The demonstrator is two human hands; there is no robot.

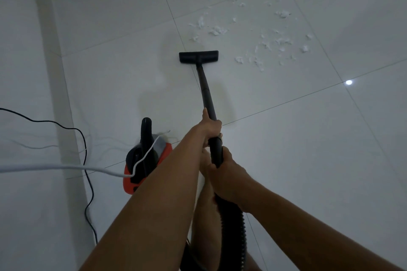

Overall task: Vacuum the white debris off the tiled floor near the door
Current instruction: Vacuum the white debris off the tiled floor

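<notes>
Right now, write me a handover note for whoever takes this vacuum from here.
Left hand grips the black wand; right hand grips the hose end just below it.
Floor head sits flat on the tiles, just short of the white debris, which spreads ahead and to its right.
Red canister stands at left, cords beside it.
Tiles nearer than the head show no scraps; the scatter ahead is all left.

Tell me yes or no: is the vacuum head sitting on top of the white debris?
No, the head rests on bare tile, with the debris scattered beyond it and to its right, apart from it.
</notes>
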